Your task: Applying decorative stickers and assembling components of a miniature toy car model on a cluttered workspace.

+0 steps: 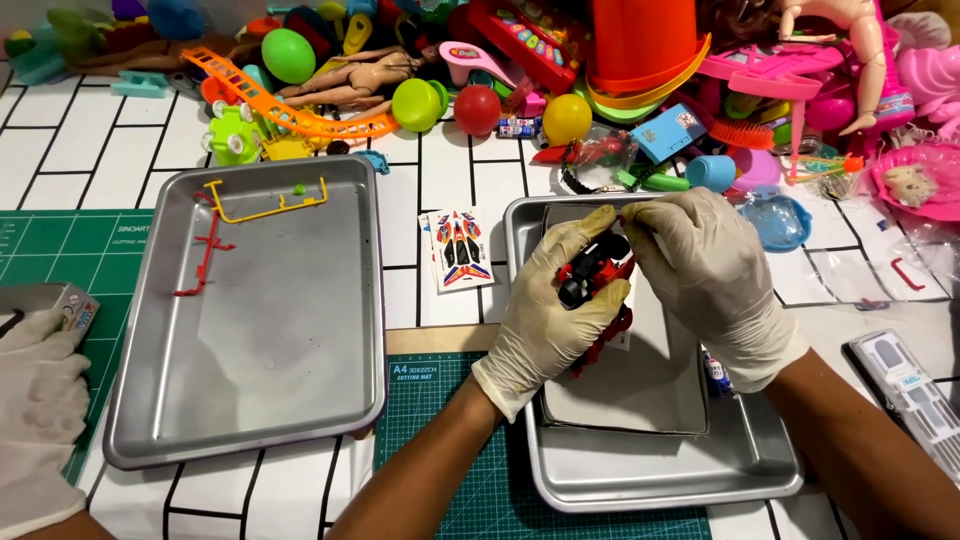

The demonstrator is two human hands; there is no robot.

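Assembly partway, I judge | both hands, left hand (545, 320) and right hand (715, 285), are clamping red toy car (593, 275) over right tray (650, 480) | sticker sheet (460, 248) lying unused just left | stripped sprues (262, 205) farther left.

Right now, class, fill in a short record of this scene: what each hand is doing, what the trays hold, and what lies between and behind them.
left hand: grips red toy car
right hand: pinches car's top
right tray: grey box under the hands
left tray: yellow and red plastic frames
between trays: sticker sheet
behind: toy pile
far left: another person's gloved hand
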